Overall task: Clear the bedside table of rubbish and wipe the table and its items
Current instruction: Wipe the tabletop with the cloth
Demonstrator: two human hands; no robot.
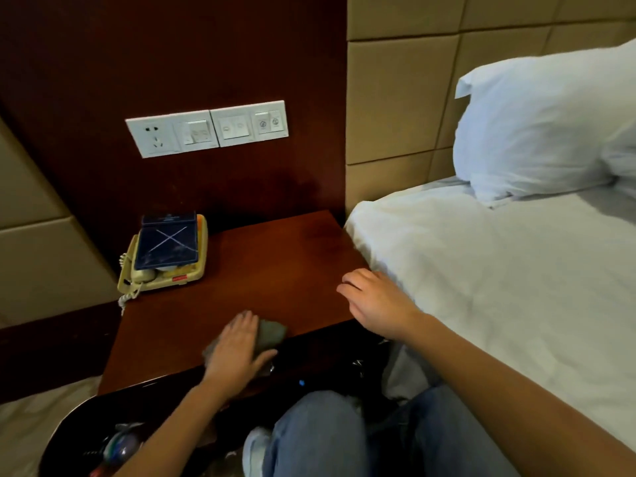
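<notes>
Items listed by position relative to the bedside table [261, 270], a dark red-brown wooden top.

1. Bin [69, 432]: black-lined, below the table's front left corner. Rubbish lies inside, too blurred to identify.
2. Telephone [142, 275]: beige, corded, on the table's left rear corner, with the handset along its left side.
3. Folder [168, 242]: dark blue with a pale crossed mark. It lies on top of the telephone and covers most of it.
4. Switch panel [206, 127]: two white plates with a socket and switches, on the wood wall above the table's rear edge.
5. Left hand [237, 349]: at the table's front edge, about midway along. The palm is down and the fingers are straight and spread, pressing flat and not curled round anything.
6. Cloth [272, 333]: grey and crumpled, on the table top directly under the left hand. Its edges show past the fingers to the right and past the palm to the left.
7. Knee [320, 432]: in blue jeans, below the table's front edge.
8. Right hand [375, 301]: over the table's right front corner, well apart from the cloth. The fingers are loosely bent and hold nothing. Whether it touches the top cannot be told.
9. Bed [481, 270]: white sheet, just beside the table's right edge.
10. Pillow [543, 125]: white, on the bed, to the right of the table and behind it.
</notes>
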